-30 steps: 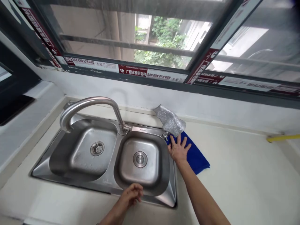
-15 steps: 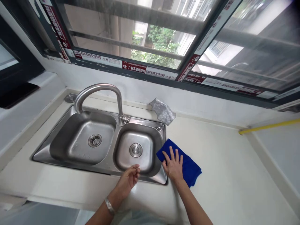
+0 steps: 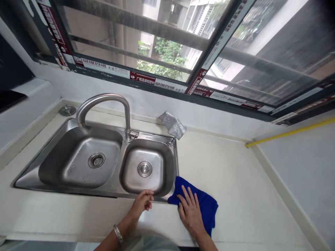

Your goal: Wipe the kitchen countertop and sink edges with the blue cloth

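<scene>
My right hand (image 3: 191,214) lies flat on a folded blue cloth (image 3: 208,204), fingers spread and pressing it against the counter. The cloth's left corner overlaps the front right corner of the steel sink's rim (image 3: 177,174). Over the front edge of the smaller basin (image 3: 136,184) hovers my left hand (image 3: 141,205), its fingers loosely bent and apart, with nothing visible in them. A silver bracelet (image 3: 118,233) circles the left wrist.
A curved faucet (image 3: 127,118) rises behind the double sink, arching over the larger basin (image 3: 78,170). Crumpled silver bubble foil (image 3: 173,125) lies on the pale counter (image 3: 243,195) by the wall. A round metal cap (image 3: 67,110) sits back left. A yellow pipe (image 3: 288,133) runs at right.
My right hand has slid the blue cloth toward me along the sink's right edge, onto its front corner. The left hand stays near the basin's front edge. The view has shifted slightly.
</scene>
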Motion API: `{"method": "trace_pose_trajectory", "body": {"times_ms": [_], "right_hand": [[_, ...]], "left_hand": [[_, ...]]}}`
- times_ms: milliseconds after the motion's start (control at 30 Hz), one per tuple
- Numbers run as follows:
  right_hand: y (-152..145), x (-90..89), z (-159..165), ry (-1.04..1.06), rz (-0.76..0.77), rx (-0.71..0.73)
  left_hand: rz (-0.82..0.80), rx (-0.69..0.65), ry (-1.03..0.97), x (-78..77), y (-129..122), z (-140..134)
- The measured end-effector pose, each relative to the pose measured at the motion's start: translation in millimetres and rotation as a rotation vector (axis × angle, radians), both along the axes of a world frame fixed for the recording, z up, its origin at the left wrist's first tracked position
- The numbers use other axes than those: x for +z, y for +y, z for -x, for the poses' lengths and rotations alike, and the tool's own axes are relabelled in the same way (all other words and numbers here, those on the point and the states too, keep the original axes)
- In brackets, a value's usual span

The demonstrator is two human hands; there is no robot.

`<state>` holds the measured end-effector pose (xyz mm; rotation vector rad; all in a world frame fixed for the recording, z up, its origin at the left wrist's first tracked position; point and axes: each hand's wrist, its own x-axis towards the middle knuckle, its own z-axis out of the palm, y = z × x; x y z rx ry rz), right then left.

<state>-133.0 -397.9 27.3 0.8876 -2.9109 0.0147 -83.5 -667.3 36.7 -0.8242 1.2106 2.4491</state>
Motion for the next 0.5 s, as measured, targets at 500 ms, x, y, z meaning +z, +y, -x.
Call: {"method": "trace_pose_trajectory", "body": {"times_ms": [500], "right_hand": [[-55.7, -6.9, 98.3, 0.018, -0.187, -0.241]], "left_hand": [[0.753, -0.421, 0.406, -7.5, 16.6, -14.0]]}}
